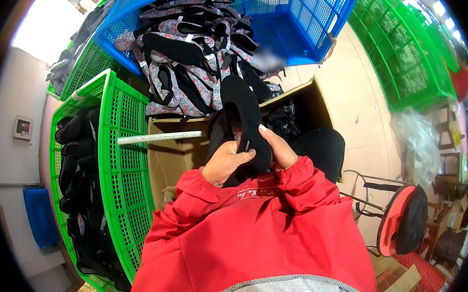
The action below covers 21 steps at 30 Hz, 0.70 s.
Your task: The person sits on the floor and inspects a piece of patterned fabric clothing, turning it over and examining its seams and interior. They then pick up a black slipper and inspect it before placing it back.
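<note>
While the person in the red jacket [260, 242] sat bent over the work, both hands were close together, clamped on one black slipper [242, 96]. It lay between them, held up above the cardboard box [167, 166]. The left hand [223, 162] gripped its near end from the left, thumb laid across the dark cloth; the right hand [279, 147] pinched its right edge, thumb pointing away from the body. I could not tell how the fingers underneath were set. The slipper's far end stuck out beyond both hands, toward the near edge of the blue crate [311, 36], where a heap of flowered slippers [187, 83] filled the left end and hung over that edge. Black slippers [79, 175] were piled inside the green crate [125, 156], along its left side from the far corner to the near one. A white stick [160, 137] reached from that crate's right wall over the box's left edge. Black plastic [282, 121] lay in the box's far right corner, just beyond the right hand.
</note>
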Available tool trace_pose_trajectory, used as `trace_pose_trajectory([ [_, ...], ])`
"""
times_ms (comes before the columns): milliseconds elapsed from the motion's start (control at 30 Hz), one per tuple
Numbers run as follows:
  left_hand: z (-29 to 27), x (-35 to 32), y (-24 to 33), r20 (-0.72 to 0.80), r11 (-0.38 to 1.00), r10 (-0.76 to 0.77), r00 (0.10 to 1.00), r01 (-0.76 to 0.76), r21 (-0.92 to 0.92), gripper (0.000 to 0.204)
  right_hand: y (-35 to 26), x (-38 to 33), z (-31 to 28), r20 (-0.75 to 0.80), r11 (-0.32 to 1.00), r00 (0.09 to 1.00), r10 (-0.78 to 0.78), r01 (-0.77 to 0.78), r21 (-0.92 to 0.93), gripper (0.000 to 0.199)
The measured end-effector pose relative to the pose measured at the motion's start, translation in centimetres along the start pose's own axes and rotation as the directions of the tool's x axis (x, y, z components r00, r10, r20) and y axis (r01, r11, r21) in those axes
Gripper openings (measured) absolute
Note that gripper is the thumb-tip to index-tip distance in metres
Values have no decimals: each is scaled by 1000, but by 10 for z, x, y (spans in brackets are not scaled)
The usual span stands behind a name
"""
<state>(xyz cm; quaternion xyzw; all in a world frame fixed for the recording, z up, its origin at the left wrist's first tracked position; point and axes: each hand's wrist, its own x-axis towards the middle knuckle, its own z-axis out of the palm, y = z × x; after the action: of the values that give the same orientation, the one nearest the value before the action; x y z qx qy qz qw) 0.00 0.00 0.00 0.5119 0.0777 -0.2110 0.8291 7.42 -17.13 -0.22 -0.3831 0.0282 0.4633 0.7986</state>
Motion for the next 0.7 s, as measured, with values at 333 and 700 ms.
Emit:
trace_pose_trajectory([
  [333, 31, -4, 18, -137, 653, 373, 918, -154, 742, 19, 12, -8, -6, -177, 998, 982, -70, 68, -18, 32],
  [700, 48, -14, -3, 326, 0, 814, 481, -561, 828, 22, 22, -36, 11, -100, 983, 994, -43, 60, 172, 47],
])
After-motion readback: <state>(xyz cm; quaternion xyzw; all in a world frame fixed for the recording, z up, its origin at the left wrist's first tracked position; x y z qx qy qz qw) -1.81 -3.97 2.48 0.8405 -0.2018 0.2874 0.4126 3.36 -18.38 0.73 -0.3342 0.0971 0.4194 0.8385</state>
